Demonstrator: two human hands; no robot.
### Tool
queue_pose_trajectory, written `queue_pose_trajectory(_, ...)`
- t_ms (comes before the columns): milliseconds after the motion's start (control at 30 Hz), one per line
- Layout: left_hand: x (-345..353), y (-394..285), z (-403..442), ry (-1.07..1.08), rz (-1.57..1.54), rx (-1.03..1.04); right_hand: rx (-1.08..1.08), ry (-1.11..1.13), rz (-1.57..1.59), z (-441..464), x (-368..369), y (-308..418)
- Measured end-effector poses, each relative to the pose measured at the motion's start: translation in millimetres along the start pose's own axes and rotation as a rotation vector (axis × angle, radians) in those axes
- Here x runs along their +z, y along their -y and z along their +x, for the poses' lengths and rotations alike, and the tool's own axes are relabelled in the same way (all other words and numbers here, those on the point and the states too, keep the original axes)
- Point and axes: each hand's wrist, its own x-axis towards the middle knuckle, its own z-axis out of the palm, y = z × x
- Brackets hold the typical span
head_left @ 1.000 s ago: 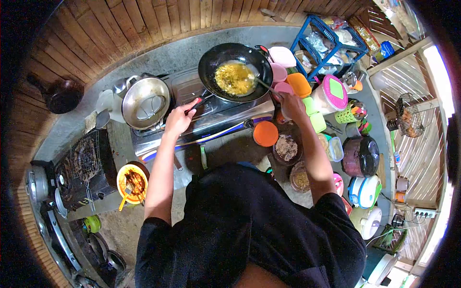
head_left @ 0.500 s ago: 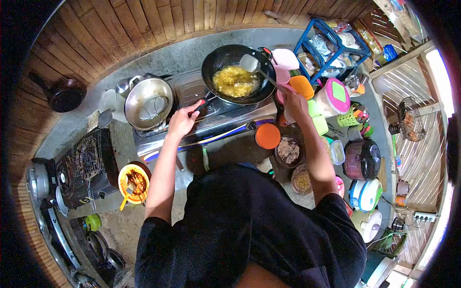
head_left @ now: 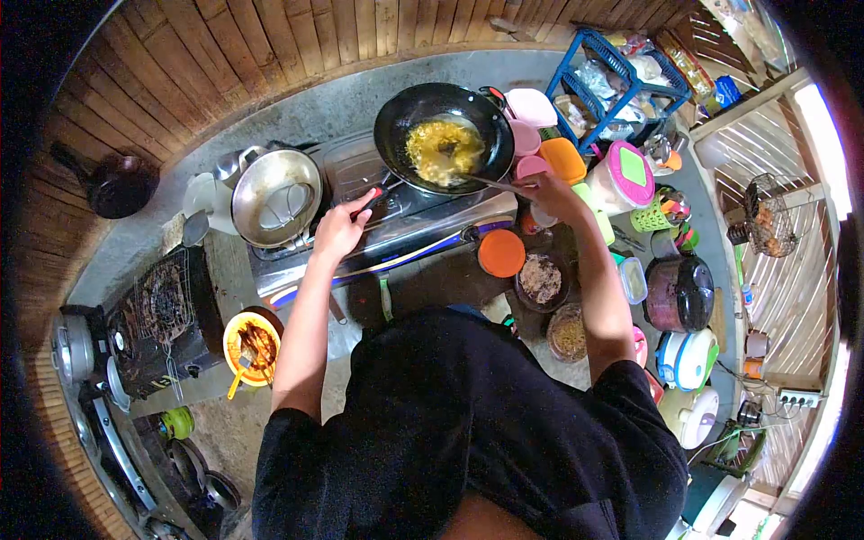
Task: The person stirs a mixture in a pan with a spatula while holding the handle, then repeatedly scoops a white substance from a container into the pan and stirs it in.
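A black wok (head_left: 396, 126) sits on the right side of the stove (head_left: 360, 252), with yellow food (head_left: 436, 148) in liquid inside it. My left hand (head_left: 342, 227) is closed around the wok's red and black handle (head_left: 374, 193). In my right hand (head_left: 551, 193) is the handle of a metal spatula (head_left: 490, 184), which reaches over the wok's right rim. The spatula's head is down in the food and hard to make out. A silver pan (head_left: 274, 198) rests on the stove's left side.
Right of the wok stand pink tubs (head_left: 533, 108) and an orange container (head_left: 562, 162). An orange lid (head_left: 501, 253) and a bowl of minced food (head_left: 542, 279) lie nearer me. At left are a yellow bowl (head_left: 236, 337) and a black grill (head_left: 162, 315).
The spatula head rose above the food near the wok's far right side, then came back down into the food. My right hand has turned slightly, while my left hand stays on the handle.
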Motion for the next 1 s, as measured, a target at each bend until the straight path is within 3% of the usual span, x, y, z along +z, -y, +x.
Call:
queue_pose_trajectory(67, -2, -2, 0, 0.008, 0.001, -0.036, -0.089, 0.052, 0.105, 4, 5, 4)
queue_pose_trajectory(133, -3, -3, -1, 0.015, 0.004, -0.026, 0.170, 0.022, 0.371, 12, 26, -3)
queue_pose_trajectory(200, -3, -2, -3, 0.015, 0.006, -0.032, 0.190, -0.027, 0.325, 12, 27, -4)
queue_pose_trajectory(267, -2, -2, -1, 0.017, 0.011, -0.036, -0.013, -0.251, 0.140, 16, 29, -14)
queue_pose_trajectory(300, 0, 0, 0, 0.020, 0.013, -0.031, -0.008, -0.254, 0.141, 16, 31, -18)
queue_pose_trajectory(367, 3, 3, 0, -0.082, 0.007, 0.073, 0.075, -0.506, -0.131, 13, 28, -14)
queue_pose_trajectory(600, 4, 4, 0, -0.057, 0.026, 0.032, 0.318, -0.386, -0.337, 17, 40, -24)
queue_pose_trajectory(700, 6, 7, -1, -0.099, 0.019, 0.071, 0.340, -0.253, -0.216, 23, 50, -22)
queue_pose_trajectory(767, 6, 7, 0, -0.079, 0.022, 0.054, 0.121, -0.332, 0.064, 34, 75, -50)
queue_pose_trajectory(800, 6, 7, 0, -0.080, 0.022, 0.053, 0.119, -0.331, 0.064, 38, 81, -58)
queue_pose_trajectory(867, 7, 7, 0, -0.101, 0.016, 0.076, 0.151, -0.206, 0.415, 42, 84, -57)
queue_pose_trajectory(1000, 7, 8, 0, -0.082, 0.017, 0.056, 0.199, -0.172, 0.443, 29, 64, -33)
